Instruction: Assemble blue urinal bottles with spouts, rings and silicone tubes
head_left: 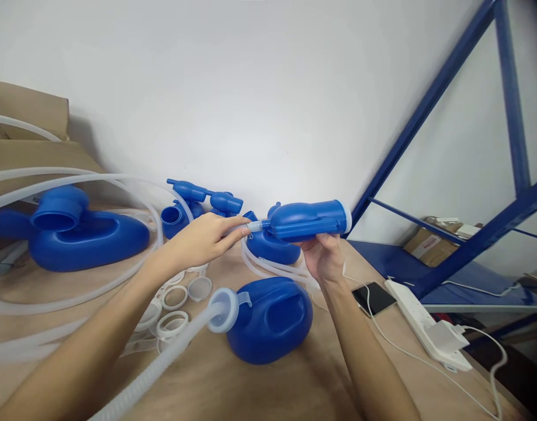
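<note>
Left hand [213, 231]: and here it is, thumb and fingers pinching the clear connector [256, 225] right at the nozzle of the blue cup.
Right hand [324, 257]: underneath, gripping the blue cup [305, 217] by its lower side, fingers partly hidden behind it.
Blue cup: up in the air over the table [325, 383], towards the far edge, lying sideways, white rim on the right.
Front bottle [268, 327]: sitting on the table below the hands, ribbed tube [163, 365] running from its white cap [223, 310] towards the near edge.
White rings [174, 298]: a loose cluster left of that bottle, partly behind the left forearm.
Far edge: more blue parts [227, 202] gathered by the wall.
Right edge: power strip [421, 321] stretching alongside, phone [374, 297] just beside it, dark-screened.
Writing: a pale, red-marked label on the shelf carton [432, 241], too small to read!
</note>
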### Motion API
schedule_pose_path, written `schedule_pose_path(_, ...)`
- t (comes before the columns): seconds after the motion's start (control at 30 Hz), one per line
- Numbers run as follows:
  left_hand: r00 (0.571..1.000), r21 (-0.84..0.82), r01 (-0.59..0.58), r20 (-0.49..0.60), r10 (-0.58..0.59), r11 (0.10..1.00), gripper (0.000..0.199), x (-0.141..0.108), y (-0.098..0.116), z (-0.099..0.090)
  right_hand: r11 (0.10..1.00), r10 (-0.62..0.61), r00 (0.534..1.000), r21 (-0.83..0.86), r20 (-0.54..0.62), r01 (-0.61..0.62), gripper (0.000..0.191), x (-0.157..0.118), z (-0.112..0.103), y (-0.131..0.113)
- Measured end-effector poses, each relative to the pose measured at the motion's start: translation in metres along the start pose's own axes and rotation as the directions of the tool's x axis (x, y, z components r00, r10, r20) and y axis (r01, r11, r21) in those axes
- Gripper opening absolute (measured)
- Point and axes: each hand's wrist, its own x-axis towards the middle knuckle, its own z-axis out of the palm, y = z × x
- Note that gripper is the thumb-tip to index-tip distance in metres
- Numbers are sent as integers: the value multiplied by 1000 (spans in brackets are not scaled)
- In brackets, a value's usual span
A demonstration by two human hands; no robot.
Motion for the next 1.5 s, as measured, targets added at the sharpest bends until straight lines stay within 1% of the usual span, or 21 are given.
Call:
schedule_pose_path(0.1,1000,2,-25,-3,25,1000,44,1,-4,0,994,-44,999,-97,-18,42,61,6,-10,-3)
schedule_pose_path(0.17,999,3,-31,-27,31,1000,43,1,-5,0,983,-103,995,-155,-1,102,73,12,-22,-6)
schedule_pose_path(0.23,998,3,-41,-52,42,999,42,1,-5,-1,965,-145,987,-209,74,157,84,18,-35,-10)
schedule_pose_path(0.27,997,5,-53,-59,53,999,41,0,-5,-2,953,-151,980,-244,131,180,84,20,-42,-12)
schedule_pose_path(0.33,994,11,-82,-65,83,997,38,0,-4,-2,924,-138,956,-315,258,218,73,22,-52,-16)
schedule_pose_path(0.4,992,11,-104,-75,104,995,34,-1,-2,-2,910,-101,933,-346,346,227,64,22,-57,-19)
schedule_pose_path(0.47,990,-2,-99,-99,98,995,30,-2,-1,0,922,-70,923,-329,378,205,65,19,-56,-19)
schedule_pose_path(0.53,990,-23,-75,-118,72,997,29,-2,1,1,927,-72,926,-318,370,199,68,17,-52,-19)
schedule_pose_path(0.67,995,-85,-41,-94,33,996,32,-1,2,6,904,-169,912,-309,374,295,69,15,-44,-16)
schedule_pose_path(0.77,990,-196,-17,-142,-11,981,37,0,2,11,896,-245,890,-260,384,359,67,14,-40,-15)
schedule_pose_path(0.83,988,-259,4,-146,-44,966,42,0,0,14,892,-268,885,-249,380,377,63,12,-38,-16)
schedule_pose_path(0.93,994,-315,21,-93,-53,949,46,-1,0,12,862,-286,859,-276,425,424,62,9,-36,-18)
schedule_pose_path(1.03,997,-336,17,-65,-41,942,49,-1,3,6,816,-338,812,-282,477,505,64,7,-35,-21)
schedule_pose_path(1.13,998,-324,53,-24,-64,945,53,-2,6,-1,758,-383,767,-300,515,580,64,5,-34,-26)
schedule_pose_path(1.23,994,-383,100,80,-75,918,56,-2,6,-4,702,-416,718,-305,559,644,63,2,-32,-32)
schedule_pose_path(1.3,981,-479,157,177,-80,864,57,-2,6,-4,691,-425,695,-288,580,663,61,0,-30,-35)
schedule_pose_path(1.33,973,-536,187,219,-78,823,59,-3,6,-5,697,-426,694,-278,580,661,60,0,-29,-35)
schedule_pose_path(1.4,965,-617,217,253,-69,757,61,-4,8,-7,739,-412,719,-256,560,623,59,0,-29,-34)
schedule_pose_path(1.43,970,-615,206,232,-75,761,62,-5,9,-9,768,-398,742,-247,540,591,58,1,-29,-33)
schedule_pose_path(1.47,979,-571,178,184,-87,801,61,-5,11,-12,794,-377,768,-247,518,556,58,3,-29,-32)
schedule_pose_path(1.5,990,-484,132,115,-87,865,58,-6,11,-15,811,-353,791,-258,499,525,57,5,-30,-31)
